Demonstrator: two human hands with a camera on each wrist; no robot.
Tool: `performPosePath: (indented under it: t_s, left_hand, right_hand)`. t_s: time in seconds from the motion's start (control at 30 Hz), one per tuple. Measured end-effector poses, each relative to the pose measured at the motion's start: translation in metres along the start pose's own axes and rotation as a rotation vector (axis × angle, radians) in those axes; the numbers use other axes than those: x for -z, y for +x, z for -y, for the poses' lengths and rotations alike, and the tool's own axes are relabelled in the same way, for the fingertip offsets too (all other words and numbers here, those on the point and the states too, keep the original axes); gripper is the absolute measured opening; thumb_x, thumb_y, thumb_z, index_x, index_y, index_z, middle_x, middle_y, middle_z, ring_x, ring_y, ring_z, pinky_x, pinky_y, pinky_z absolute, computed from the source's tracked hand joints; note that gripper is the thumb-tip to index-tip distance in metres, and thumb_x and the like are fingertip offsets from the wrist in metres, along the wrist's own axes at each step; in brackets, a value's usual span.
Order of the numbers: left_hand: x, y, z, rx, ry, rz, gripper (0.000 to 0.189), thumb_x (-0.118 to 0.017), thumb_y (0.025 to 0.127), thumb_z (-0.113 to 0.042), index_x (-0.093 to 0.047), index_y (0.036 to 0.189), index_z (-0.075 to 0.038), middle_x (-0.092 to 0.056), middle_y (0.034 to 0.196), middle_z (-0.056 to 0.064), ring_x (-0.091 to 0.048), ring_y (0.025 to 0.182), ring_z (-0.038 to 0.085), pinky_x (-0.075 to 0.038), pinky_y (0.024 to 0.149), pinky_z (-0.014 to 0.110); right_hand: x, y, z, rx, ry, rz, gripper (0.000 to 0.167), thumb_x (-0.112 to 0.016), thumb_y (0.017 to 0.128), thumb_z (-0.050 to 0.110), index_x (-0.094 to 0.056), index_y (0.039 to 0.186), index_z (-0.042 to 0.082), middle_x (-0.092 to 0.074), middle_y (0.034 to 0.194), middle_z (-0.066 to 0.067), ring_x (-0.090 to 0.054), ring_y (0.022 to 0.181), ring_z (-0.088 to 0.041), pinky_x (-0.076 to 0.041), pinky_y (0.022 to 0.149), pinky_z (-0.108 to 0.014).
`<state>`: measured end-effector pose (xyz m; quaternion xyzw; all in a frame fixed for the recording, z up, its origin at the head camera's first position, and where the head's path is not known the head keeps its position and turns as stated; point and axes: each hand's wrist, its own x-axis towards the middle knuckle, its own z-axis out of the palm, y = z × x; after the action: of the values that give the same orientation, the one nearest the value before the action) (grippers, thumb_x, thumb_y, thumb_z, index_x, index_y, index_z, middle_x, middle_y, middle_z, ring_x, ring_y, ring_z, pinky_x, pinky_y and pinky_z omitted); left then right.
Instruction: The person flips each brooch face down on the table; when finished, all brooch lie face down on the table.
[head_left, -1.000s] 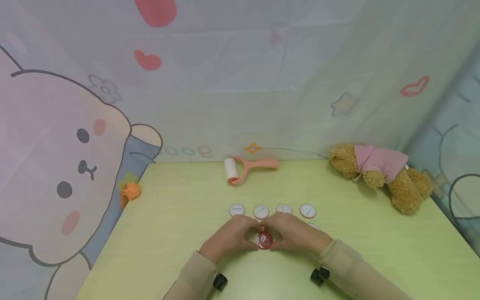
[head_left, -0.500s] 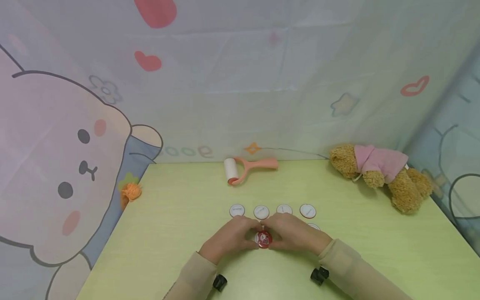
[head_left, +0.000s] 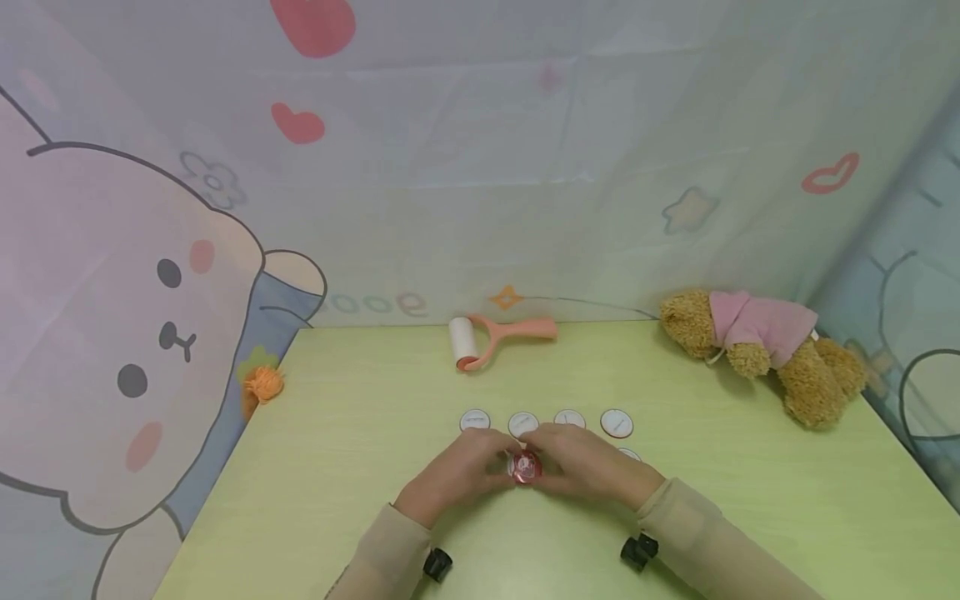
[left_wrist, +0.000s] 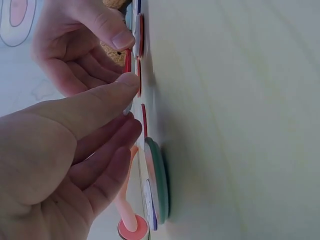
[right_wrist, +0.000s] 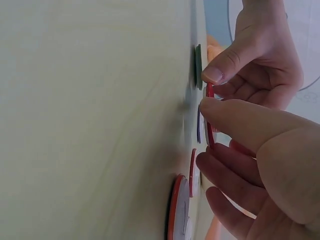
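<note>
My left hand (head_left: pixel 461 471) and right hand (head_left: pixel 588 467) meet at the near middle of the table. Between them they hold a round red button badge (head_left: pixel 526 467) with a pale printed figure, thumb and fingers pinching its opposite edges. Seen edge-on in the right wrist view, the red badge (right_wrist: pixel 210 92) is raised off the tabletop. Just beyond the hands lies a row of round badges, white backs up with pins showing, such as the rightmost badge (head_left: pixel 617 423). Another badge (head_left: pixel 628 454) is partly covered by the right hand. A green-edged badge (left_wrist: pixel 157 180) lies near the left hand.
An orange-handled lint roller (head_left: pixel 517 329) lies at the table's back edge. A teddy bear in a pink top (head_left: pixel 761 329) lies at the back right. At the left edge sits a small orange tuft (head_left: pixel 264 383). A printed curtain (head_left: pixel 480 167) rises behind the pale green table (head_left: pixel 360 400).
The red badge has shifted slightly away from the person and its face now looks more tilted. Both hands have stayed close to where they were, still gripping it.
</note>
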<state>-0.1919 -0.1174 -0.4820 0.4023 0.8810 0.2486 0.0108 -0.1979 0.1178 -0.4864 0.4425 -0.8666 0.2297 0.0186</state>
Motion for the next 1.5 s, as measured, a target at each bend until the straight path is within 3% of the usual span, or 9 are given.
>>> performPosePath:
  t_s: [0.1, 0.37, 0.6, 0.83, 1.27, 1.5]
  left_hand:
    - [0.0016, -0.0002, 0.0007, -0.004, -0.038, -0.018, 0.029, -0.086, 0.088, -0.012, -0.075, 0.114, -0.005, -0.078, 0.108, 0.005, -0.073, 0.098, 0.016, -0.058, 0.09, 0.026]
    - [0.0021, -0.0023, 0.003, -0.019, -0.1, -0.071, 0.027, -0.086, 0.086, -0.004, -0.076, 0.112, -0.005, -0.078, 0.107, 0.006, -0.075, 0.095, 0.017, -0.059, 0.087, 0.025]
    - [0.0034, -0.0025, 0.0028, -0.03, -0.052, -0.088, 0.018, -0.085, 0.088, -0.007, -0.078, 0.104, -0.004, -0.077, 0.114, 0.007, -0.073, 0.103, 0.019, -0.057, 0.091, 0.024]
    - [0.0065, -0.0035, 0.0017, -0.009, -0.016, -0.08, 0.016, -0.086, 0.089, -0.011, -0.081, 0.102, -0.005, -0.076, 0.116, 0.007, -0.071, 0.11, 0.022, -0.057, 0.095, 0.029]
    - [0.0085, -0.0042, 0.0057, -0.024, -0.006, -0.104, 0.015, -0.084, 0.09, -0.01, -0.081, 0.104, -0.006, -0.078, 0.11, 0.004, -0.072, 0.104, 0.018, -0.058, 0.092, 0.029]
    - [0.0061, -0.0037, 0.0084, -0.029, -0.049, -0.151, 0.013, -0.081, 0.091, -0.003, -0.081, 0.103, -0.008, -0.079, 0.1, 0.001, -0.072, 0.092, 0.014, -0.059, 0.082, 0.025]
  right_hand:
    - [0.0011, -0.0002, 0.0006, -0.004, 0.047, -0.012, 0.038, -0.083, 0.093, 0.021, -0.067, 0.127, 0.013, -0.07, 0.108, 0.004, -0.063, 0.094, -0.011, -0.056, 0.088, -0.028]
    - [0.0002, 0.0004, -0.0004, 0.013, 0.1, -0.048, 0.03, -0.082, 0.093, 0.016, -0.071, 0.12, 0.009, -0.073, 0.11, 0.002, -0.066, 0.097, -0.011, -0.057, 0.088, -0.027]
    - [0.0008, 0.0006, -0.0024, 0.015, 0.124, -0.044, 0.023, -0.081, 0.095, 0.02, -0.075, 0.116, 0.013, -0.073, 0.11, 0.005, -0.066, 0.097, -0.01, -0.056, 0.087, -0.027]
    - [0.0008, 0.001, -0.0041, 0.039, 0.135, -0.06, 0.02, -0.08, 0.095, 0.016, -0.077, 0.112, 0.008, -0.072, 0.116, 0.0, -0.067, 0.104, -0.01, -0.057, 0.091, -0.027]
    - [0.0013, 0.0001, -0.0045, 0.081, 0.139, -0.089, 0.01, -0.078, 0.096, 0.011, -0.078, 0.106, 0.011, -0.073, 0.111, 0.001, -0.067, 0.102, -0.008, -0.058, 0.088, -0.026]
    - [-0.0006, -0.0017, -0.0086, 0.108, 0.145, -0.128, 0.014, -0.075, 0.096, 0.005, -0.077, 0.107, 0.013, -0.075, 0.108, 0.003, -0.069, 0.101, -0.008, -0.059, 0.087, -0.029]
